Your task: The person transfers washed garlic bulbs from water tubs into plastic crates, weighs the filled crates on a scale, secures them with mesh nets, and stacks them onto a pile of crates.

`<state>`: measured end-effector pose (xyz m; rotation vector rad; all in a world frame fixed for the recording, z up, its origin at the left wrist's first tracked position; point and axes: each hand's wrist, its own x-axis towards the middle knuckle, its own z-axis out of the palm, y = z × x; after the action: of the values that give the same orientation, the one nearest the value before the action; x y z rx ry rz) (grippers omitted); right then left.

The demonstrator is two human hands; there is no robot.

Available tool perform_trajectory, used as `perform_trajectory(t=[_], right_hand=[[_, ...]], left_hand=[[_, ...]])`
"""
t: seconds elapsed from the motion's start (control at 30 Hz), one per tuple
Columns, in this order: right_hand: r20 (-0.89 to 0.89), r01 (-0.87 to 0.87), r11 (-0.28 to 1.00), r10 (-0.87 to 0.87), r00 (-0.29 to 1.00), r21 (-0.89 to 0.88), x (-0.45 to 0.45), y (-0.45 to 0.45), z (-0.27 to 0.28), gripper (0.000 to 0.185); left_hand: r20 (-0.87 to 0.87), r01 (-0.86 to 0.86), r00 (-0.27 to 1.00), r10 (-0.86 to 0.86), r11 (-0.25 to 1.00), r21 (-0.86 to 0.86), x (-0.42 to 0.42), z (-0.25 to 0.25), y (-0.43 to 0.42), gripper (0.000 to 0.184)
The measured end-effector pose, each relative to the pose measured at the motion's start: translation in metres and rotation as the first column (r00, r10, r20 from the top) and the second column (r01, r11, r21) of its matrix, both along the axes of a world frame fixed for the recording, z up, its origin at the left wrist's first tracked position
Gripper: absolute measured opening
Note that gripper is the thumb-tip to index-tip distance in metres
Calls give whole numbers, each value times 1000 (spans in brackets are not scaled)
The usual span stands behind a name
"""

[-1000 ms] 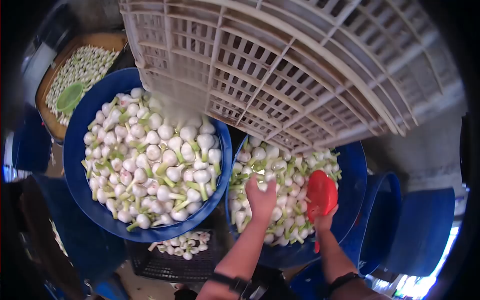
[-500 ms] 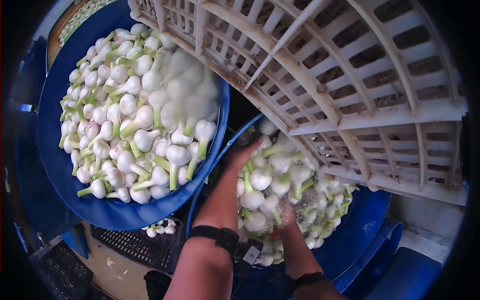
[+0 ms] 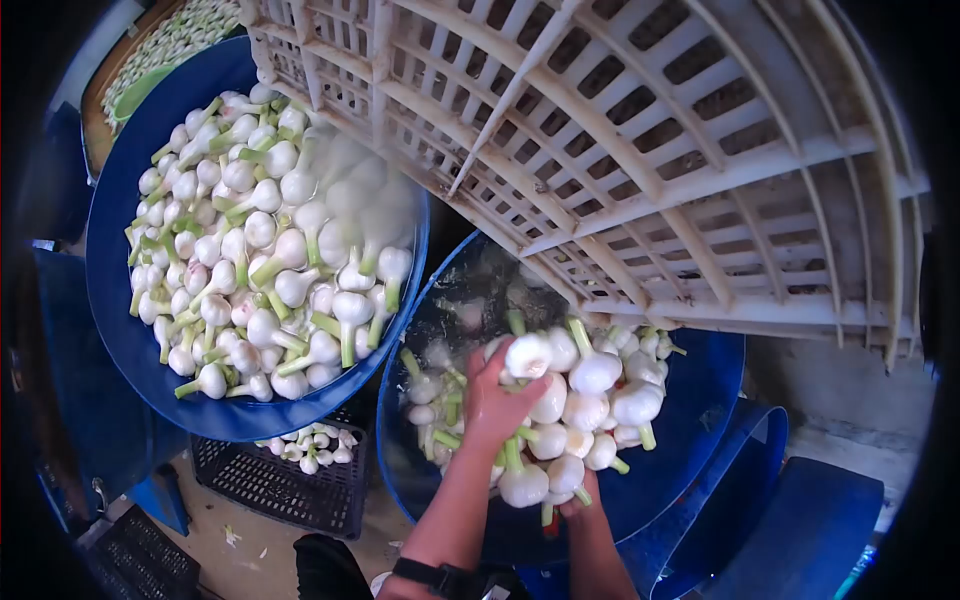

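A heaped armful of wet white garlic bulbs (image 3: pixel 585 410) with green stems is held between my two hands over the right blue tub (image 3: pixel 700 430). My left hand (image 3: pixel 497 395) curls around the heap's left side, its thumb over a bulb and the other fingers partly hidden. Under the near side of the heap, my right hand (image 3: pixel 578 497) supports the bulbs, most of its fingers covered by them. More garlic floats in the dark water of this tub, left of the heap.
A second blue tub (image 3: pixel 290 415) at the left is full of garlic in water. A white slatted plastic crate (image 3: pixel 640 180) stands tilted above the right tub. Below, a black crate (image 3: pixel 290 500) holds some garlic. At top left, more garlic lies beside a green object (image 3: pixel 145 92).
My hands have come up out of the water with a heap of garlic bulbs between them. Dark water now shows at the tub's far left. The view has shifted slightly.
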<state>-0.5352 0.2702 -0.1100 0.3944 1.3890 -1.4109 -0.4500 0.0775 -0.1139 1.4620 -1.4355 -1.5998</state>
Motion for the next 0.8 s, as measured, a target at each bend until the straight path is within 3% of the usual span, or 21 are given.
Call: perform_trajectory(t=[0.07,0.17,0.2,0.27,0.43,0.5,0.53,0.67,0.73,0.8], right_hand=[[31,88,993,-86,996,-79,11,11,17,40],[-149,-5,999,10,989,33,9,30,30,40],[-153,-5,999,10,988,32,9,27,40,40],[-252,-39,981,87,964,190,8,11,62,45],[-301,71,998,-67,951,-1,25,5,74,40],[-165,26,998,-35,986,-54,27,9,83,37],[-189,111,993,-115,975,-32,33,4,88,38],[-221,58,994,-76,972,-88,37,14,111,37],[-281,114,993,-108,954,6,48,16,131,37],[-284,112,994,-110,952,-9,60,19,150,34]], left_hand=[[-50,14,999,-13,1000,7,6,18,17,60],[-79,46,996,-48,999,-21,12,34,33,57],[-100,8,995,-11,1000,-23,12,42,34,57],[-135,-67,989,61,997,-42,13,56,32,58],[-99,-30,995,19,994,-103,22,92,19,58],[-186,-71,982,42,985,-156,21,97,21,54],[-158,-68,987,41,984,-168,22,104,23,54],[-193,-37,981,1,982,-183,22,113,31,56],[-236,-20,972,-12,991,-133,31,128,36,56],[-228,-14,974,-8,995,-94,47,144,42,57]])
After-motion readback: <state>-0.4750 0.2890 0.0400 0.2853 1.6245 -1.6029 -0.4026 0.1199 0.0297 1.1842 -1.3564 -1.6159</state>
